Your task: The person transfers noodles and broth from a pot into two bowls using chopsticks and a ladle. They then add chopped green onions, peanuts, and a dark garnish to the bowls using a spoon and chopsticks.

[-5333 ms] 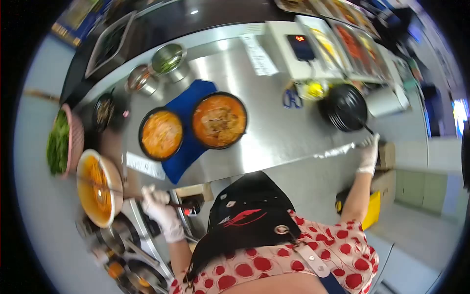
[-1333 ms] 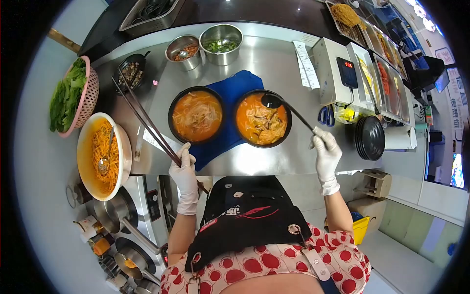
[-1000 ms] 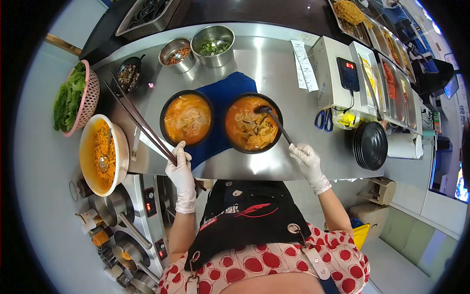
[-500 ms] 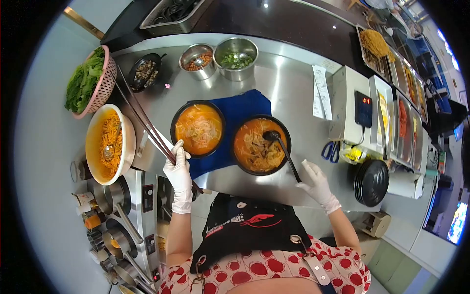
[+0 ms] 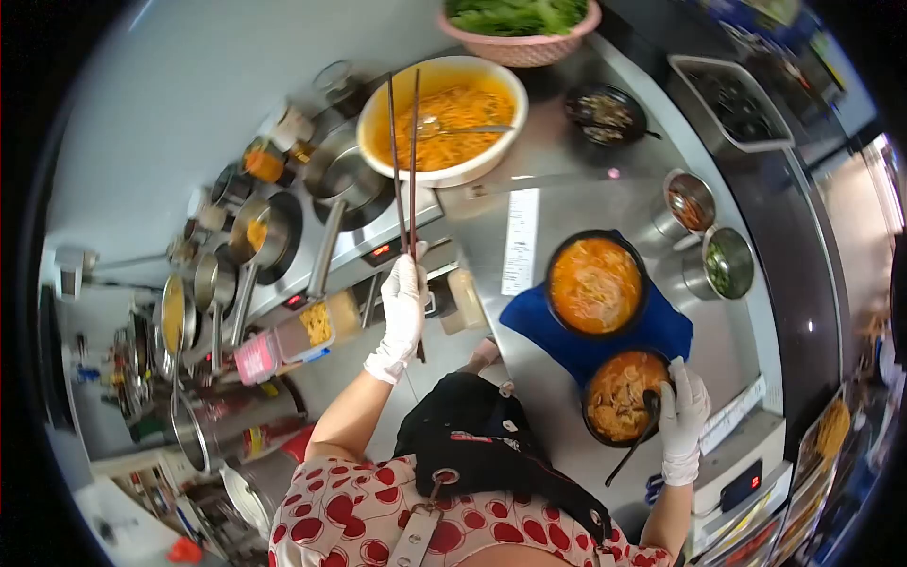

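Note:
My left hand (image 5: pixel 402 307), in a white glove, is closed around a pair of long dark chopsticks (image 5: pixel 413 189). They point up past the rim of a large white bowl (image 5: pixel 518 113) of shredded orange food. My right hand (image 5: pixel 682 416), also gloved, is beside the black soup bowl (image 5: pixel 590 425) nearest me, with its fingers stretched out by the rim. In that bowl lies a black ladle (image 5: pixel 652 404), its handle leaning over the near edge. A second black bowl of noodle soup (image 5: pixel 595 283) stands on the blue cloth (image 5: pixel 539 326).
Pans, including a saucepan (image 5: pixel 345 175), stand on burners to the left, handles jutting inward. Steel pots of nuts (image 5: pixel 690 203) and chopped greens (image 5: pixel 726 265) stand right. A paper receipt (image 5: pixel 521 241), a black dish (image 5: pixel 605 113) and a pink basket (image 5: pixel 520 47) are on the counter.
The view has swung left toward the stove. My left hand and the chopsticks have moved to the stove side, away from the soup bowls. My right hand has come closer to the near bowl.

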A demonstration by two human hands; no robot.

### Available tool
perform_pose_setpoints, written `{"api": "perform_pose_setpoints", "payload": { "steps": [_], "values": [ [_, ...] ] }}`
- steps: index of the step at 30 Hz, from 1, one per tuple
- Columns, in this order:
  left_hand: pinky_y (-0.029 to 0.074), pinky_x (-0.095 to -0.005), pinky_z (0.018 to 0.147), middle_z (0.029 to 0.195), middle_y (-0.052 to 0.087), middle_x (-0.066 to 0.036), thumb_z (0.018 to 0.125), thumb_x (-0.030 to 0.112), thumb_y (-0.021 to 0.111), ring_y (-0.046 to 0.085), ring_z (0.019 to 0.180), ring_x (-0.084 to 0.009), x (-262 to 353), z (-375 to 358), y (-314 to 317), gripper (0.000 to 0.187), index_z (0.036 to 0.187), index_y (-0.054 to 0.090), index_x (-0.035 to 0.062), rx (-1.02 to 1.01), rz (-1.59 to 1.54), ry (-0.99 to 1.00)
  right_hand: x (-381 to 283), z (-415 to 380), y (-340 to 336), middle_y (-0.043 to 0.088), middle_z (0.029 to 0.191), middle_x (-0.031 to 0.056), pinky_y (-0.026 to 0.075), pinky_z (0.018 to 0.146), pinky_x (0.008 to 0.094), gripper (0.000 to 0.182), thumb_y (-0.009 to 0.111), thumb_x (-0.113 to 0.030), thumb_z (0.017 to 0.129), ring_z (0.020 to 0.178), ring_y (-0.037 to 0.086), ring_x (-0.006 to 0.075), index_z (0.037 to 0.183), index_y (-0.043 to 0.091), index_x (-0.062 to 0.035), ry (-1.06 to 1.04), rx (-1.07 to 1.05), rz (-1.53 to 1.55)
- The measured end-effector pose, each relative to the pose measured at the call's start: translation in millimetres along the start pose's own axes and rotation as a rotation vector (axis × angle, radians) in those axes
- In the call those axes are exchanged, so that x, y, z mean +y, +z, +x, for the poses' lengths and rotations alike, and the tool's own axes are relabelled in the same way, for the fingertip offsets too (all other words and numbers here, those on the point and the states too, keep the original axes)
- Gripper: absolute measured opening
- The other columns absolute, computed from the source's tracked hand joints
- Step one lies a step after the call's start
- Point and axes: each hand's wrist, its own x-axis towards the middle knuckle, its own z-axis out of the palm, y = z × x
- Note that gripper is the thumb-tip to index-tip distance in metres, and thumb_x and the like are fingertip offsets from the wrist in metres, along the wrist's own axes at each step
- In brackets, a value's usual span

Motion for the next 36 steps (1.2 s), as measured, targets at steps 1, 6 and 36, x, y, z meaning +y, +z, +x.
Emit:
{"api": "perform_pose_setpoints", "payload": {
  "steps": [1, 6, 36],
  "values": [
    [0.024, -0.0186, 0.047, 0.069, 0.039, 0.007, 0.1, 0.039, 0.044, 0.031, 0.052, -0.0035, 4, -2, -11, 0.042, 0.117, 0.06, 0.0036, -0.042, -0.07, -0.037, -11, 22, 8, 0.063, 0.104, 0.0157, 0.048, 0.078, 0.0407, 0.048, 0.067, -0.007, 0.079, 0.089, 0.06, 0.0333, 0.125, 0.055, -0.0024, -0.091, -0.041, 0.044],
    [0.038, -0.025, 0.054, 0.069, 0.044, 0.003, 0.094, 0.038, 0.056, 0.04, 0.058, -0.011, 39, -17, -11, 0.032, 0.092, 0.055, 0.0059, -0.191, -0.948, -0.332, -122, 111, 84, 0.058, 0.109, 0.0219, 0.049, 0.08, 0.0419, 0.074, 0.077, -0.035, 0.069, 0.091, 0.059, 0.0376, 0.126, 0.048, 0.0017, -0.477, -0.119, 0.226],
    [0.049, -0.0324, 0.081, 0.111, 0.06, -0.017, 0.084, 0.012, 0.066, 0.06, 0.094, -0.0214, -4, 118, -511, 0.059, 0.134, 0.04, -0.0032, -0.027, 0.631, -0.358, -457, 194, 293, 0.06, 0.112, 0.0137, 0.043, 0.1, 0.0429, 0.034, 0.048, -0.03, 0.099, 0.109, 0.057, 0.026, 0.11, 0.058, 0.001, 0.571, 0.038, 2.054]
  ]
}}
